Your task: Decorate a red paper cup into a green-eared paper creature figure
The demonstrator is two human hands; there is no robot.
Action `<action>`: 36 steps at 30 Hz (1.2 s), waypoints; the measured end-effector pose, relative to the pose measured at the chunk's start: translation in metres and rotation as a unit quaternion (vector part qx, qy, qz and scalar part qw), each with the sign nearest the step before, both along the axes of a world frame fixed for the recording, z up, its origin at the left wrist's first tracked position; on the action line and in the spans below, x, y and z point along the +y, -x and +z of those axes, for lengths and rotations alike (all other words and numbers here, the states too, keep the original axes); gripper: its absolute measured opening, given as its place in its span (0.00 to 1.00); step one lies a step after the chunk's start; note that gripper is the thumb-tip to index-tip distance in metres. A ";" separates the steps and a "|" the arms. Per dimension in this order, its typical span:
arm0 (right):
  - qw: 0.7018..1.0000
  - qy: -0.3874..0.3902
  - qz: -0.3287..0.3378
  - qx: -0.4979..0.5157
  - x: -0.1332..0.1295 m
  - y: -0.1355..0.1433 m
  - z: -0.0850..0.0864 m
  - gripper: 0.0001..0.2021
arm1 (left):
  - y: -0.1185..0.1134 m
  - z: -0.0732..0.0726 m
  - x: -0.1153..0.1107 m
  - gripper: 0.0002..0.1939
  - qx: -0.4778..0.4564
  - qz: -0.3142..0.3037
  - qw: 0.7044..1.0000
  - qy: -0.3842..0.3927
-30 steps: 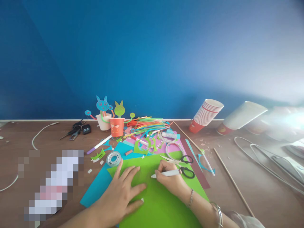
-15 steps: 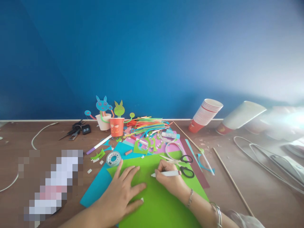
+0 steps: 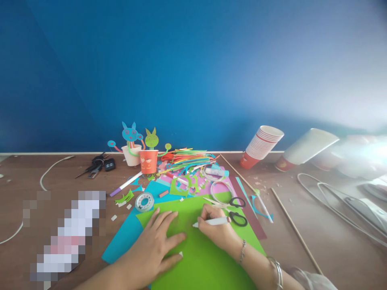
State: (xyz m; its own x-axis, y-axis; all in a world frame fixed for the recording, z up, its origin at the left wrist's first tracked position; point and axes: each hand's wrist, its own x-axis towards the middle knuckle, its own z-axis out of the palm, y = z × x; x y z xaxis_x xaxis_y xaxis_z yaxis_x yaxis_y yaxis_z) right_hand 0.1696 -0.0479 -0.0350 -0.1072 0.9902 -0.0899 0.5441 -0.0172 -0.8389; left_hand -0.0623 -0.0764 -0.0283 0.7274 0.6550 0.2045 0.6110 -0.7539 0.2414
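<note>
A bright green sheet of paper (image 3: 208,257) lies in front of me, partly over a blue sheet (image 3: 122,240). My left hand (image 3: 160,241) rests flat on its left part, fingers spread. My right hand (image 3: 216,227) grips a white marker (image 3: 217,221) with a dark reddish end, its tip at or just above the green paper; I cannot tell if it touches, and no drawn line shows. Black-handled scissors (image 3: 237,211) lie just beyond the right hand. A roll of clear tape (image 3: 144,201) sits past my left fingertips.
Two paper-cup figures, one blue (image 3: 130,135) and one green (image 3: 151,141), stand at the back beside colourful pipe cleaners (image 3: 190,157). Stacked paper cups (image 3: 263,145) are at the back right. Keys (image 3: 96,165), a purple-tipped marker (image 3: 125,184), a wooden stick (image 3: 296,229) and cables (image 3: 335,201) lie around.
The marker tip and right fingers have shifted very slightly toward me. My left index finger has drawn in a little from the tape roll. Everything else stays put.
</note>
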 end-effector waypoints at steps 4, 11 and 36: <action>1.000 0.001 0.004 -0.007 -0.001 0.001 0.000 0.10 | 0.001 -0.002 0.000 0.19 0.001 0.005 1.000 0.003; 1.000 0.017 0.015 0.001 -0.001 0.000 0.000 0.09 | 0.000 -0.002 -0.001 0.19 0.012 0.002 1.000 0.005; 1.000 0.011 -0.003 0.015 0.000 0.000 -0.001 0.09 | 0.001 -0.001 0.000 0.19 -0.001 0.002 1.000 0.000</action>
State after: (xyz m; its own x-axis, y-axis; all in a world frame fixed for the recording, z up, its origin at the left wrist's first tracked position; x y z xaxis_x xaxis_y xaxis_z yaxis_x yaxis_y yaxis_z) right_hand 0.1696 -0.0476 -0.0360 -0.1041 0.9887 -0.1078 0.5189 -0.0385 -0.8540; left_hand -0.0629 -0.0767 -0.0297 0.7244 0.6578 0.2064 0.6134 -0.7516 0.2425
